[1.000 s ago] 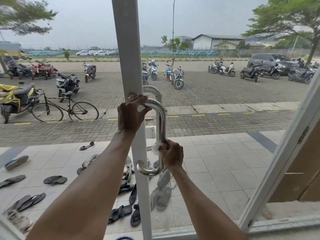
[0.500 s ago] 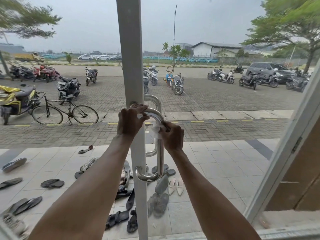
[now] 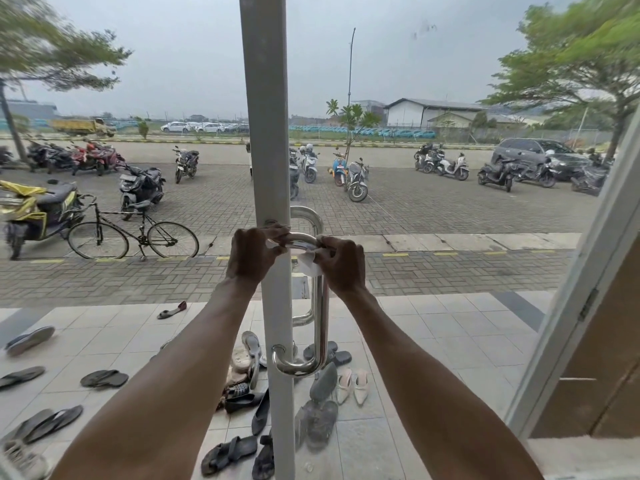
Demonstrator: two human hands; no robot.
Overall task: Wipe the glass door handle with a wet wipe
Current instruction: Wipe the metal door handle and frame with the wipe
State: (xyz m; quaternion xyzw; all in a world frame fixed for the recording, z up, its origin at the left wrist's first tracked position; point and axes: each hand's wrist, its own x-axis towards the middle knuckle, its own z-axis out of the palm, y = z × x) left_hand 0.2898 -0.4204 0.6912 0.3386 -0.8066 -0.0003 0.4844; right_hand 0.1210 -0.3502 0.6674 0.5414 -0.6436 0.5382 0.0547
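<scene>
A polished steel D-shaped door handle (image 3: pixel 320 323) is fixed to the white frame (image 3: pixel 268 133) of the glass door. My left hand (image 3: pixel 254 256) grips the handle's top bend where it meets the frame. At the upper curve, my right hand (image 3: pixel 343 263) presses a white wet wipe (image 3: pixel 308 263) against the metal. The wipe shows only partly under my fingers. A second handle on the outer side of the glass shows behind the first.
Through the glass I see a tiled porch with several sandals and shoes (image 3: pixel 249 382) near the door's foot. A bicycle (image 3: pixel 133 233) and parked motorbikes stand on the paving beyond. An open white-framed door leaf (image 3: pixel 581 306) angles in at the right.
My right hand has slid the wipe up the handle's bar from near the lower bend to the top curve. My left hand has stayed on the top bend.
</scene>
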